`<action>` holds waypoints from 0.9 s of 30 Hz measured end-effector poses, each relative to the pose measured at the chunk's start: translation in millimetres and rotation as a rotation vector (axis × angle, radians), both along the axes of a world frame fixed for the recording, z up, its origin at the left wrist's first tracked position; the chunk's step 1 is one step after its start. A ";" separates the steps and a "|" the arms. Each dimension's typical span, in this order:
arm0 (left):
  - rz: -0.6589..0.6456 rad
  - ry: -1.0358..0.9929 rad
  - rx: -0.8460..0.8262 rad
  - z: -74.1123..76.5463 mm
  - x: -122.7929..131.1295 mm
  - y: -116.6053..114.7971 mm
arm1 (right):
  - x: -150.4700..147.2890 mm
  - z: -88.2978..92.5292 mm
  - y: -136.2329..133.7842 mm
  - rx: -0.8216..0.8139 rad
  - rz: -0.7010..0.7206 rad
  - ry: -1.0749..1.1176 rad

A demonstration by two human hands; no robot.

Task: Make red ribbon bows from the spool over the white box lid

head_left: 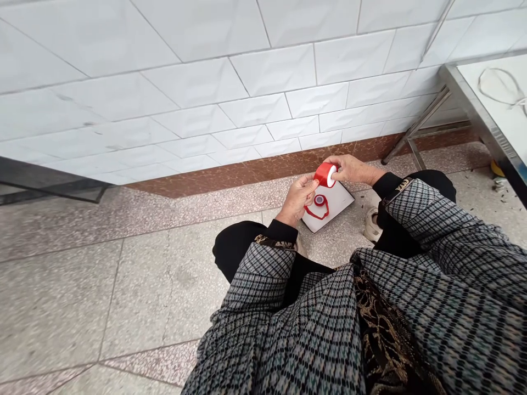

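Head view: left hand (296,200) and right hand (354,169) closed on a red tape roll (325,175)!

Left hand grips the roll from the 7 o'clock side, fingers curled around it, while the right comes in from 3 o'clock, fingertips (334,171) pinching across the roll's white core. The roll is up in the air, right over the 12 o'clock edge of a white card (335,207) lying on the floor. On that card, a small round label (319,199) with a loop of red tape (316,213) trailing under it! A white shoe (373,225) sits just beside the card at 3 o'clock, and out at 2 o'clock, a steel table (465,93) carries a looped cord (498,86).
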State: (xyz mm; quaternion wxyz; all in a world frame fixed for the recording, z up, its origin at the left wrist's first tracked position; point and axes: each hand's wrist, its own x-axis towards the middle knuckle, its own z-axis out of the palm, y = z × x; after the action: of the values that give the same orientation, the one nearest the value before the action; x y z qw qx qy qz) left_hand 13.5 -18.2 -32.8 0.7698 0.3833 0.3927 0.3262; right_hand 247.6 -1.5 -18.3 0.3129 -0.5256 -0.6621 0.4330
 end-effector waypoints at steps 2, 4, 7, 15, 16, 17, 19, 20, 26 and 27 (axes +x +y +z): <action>-0.002 0.019 0.008 3.7 -4.4 3.3 | 2.1 1.3 -0.8 -0.022 -0.001 0.037; -0.012 -0.001 0.020 7.9 -7.9 5.9 | 2.8 2.3 -1.9 -0.053 0.006 0.073; -0.012 -0.057 0.024 12.5 -9.4 6.5 | 2.2 2.8 -2.9 -0.078 0.009 0.102; -0.008 -0.061 -0.027 8.5 0.4 -0.3 | -1.2 -11.1 2.2 -0.085 -0.101 0.118; -0.001 -0.055 -0.034 7.9 1.6 -1.0 | -1.7 -13.6 3.2 -0.088 -0.115 0.126; 0.007 -0.049 -0.039 7.6 2.7 -1.7 | -2.2 -15.6 4.0 -0.095 -0.125 0.134; 0.029 -0.044 -0.042 8.0 4.4 -2.8 | -3.0 -18.2 5.3 -0.119 -0.133 0.138; 0.041 -0.046 -0.040 8.7 5.0 -3.2 | -3.3 -18.7 5.6 -0.130 -0.136 0.136; 0.076 -0.069 -0.031 13.9 5.5 -4.0 | -2.7 -18.5 4.8 -0.183 -0.109 0.174; 0.070 -0.077 -0.030 14.1 5.3 -4.0 | -2.5 -18.6 4.5 -0.192 -0.106 0.188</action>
State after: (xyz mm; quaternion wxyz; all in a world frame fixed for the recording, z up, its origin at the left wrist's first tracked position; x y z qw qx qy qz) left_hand 18.8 -22.2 -18.7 0.7780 0.3450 0.3809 0.3614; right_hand 245.1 3.1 -36.9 0.3441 -0.5446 -0.5568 0.5245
